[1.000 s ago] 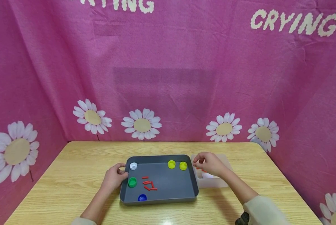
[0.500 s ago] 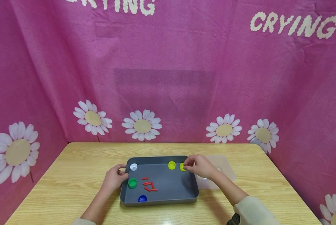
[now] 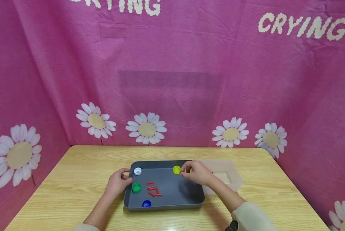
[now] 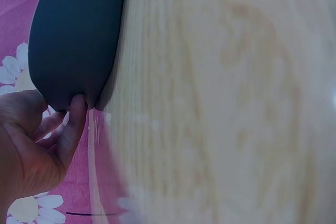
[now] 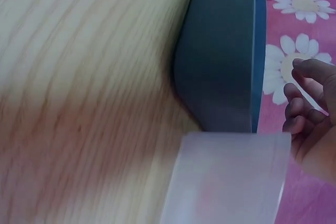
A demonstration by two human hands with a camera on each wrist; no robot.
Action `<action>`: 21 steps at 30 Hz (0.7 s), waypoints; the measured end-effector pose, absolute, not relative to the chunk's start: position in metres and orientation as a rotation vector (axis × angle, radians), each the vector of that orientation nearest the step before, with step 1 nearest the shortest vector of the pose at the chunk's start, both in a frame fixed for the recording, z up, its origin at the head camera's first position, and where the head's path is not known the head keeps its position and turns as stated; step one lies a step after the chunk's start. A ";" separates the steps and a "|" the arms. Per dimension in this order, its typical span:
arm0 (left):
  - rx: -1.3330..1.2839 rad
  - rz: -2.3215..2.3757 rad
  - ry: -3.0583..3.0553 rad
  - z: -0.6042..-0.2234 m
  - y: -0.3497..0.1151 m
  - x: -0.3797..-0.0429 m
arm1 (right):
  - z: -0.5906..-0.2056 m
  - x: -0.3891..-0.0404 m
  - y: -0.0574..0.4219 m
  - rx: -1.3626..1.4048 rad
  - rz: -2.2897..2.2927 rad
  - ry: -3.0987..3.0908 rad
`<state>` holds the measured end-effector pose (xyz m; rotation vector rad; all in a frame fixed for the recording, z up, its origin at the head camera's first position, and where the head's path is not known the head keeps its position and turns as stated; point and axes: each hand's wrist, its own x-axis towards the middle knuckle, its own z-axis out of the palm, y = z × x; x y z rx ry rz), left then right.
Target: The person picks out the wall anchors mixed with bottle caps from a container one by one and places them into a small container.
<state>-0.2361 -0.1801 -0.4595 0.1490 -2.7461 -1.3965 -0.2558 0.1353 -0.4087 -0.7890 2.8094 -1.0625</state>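
Note:
My left hand (image 3: pixel 117 184) holds the left end of a dark grey tray (image 3: pixel 172 207); in the left wrist view its fingertips touch the tray's outer wall (image 4: pixel 79 40). Over the tray's right part hovers my right hand (image 3: pixel 197 173), fingers loosely bent, with nothing visible between them in the right wrist view. Its fingertips are beside a yellow cap (image 3: pixel 176 169) and partly cover a second yellow cap (image 3: pixel 190 170). Several small red sticks (image 3: pixel 151 188) lie left of centre in the tray. A white cap (image 3: pixel 137 171), a green cap (image 3: pixel 136 188) and a blue cap (image 3: pixel 146 203) are along its left side.
Against the tray's right end stands a translucent plastic box (image 3: pixel 234 178). A bit of red shows in it, and my right forearm covers part of it. Everything rests on a wooden table (image 3: pixel 83 166), with a pink flowered cloth (image 3: pixel 172 96) hanging behind.
My right hand has moved left from above the translucent box to over the tray, near the yellow caps. The left hand and the red sticks have stayed in place.

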 end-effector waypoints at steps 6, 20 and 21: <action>0.156 -1.395 -2.745 -0.459 -0.181 -0.235 | -0.416 -0.252 0.119 -0.848 -1.036 2.766; 0.160 -1.407 -2.750 -0.459 -0.180 -0.237 | -0.440 -0.240 0.081 -0.897 -1.029 2.665; 0.158 -1.406 -2.750 -0.459 -0.180 -0.237 | -0.442 -0.240 0.079 -0.895 -1.020 2.663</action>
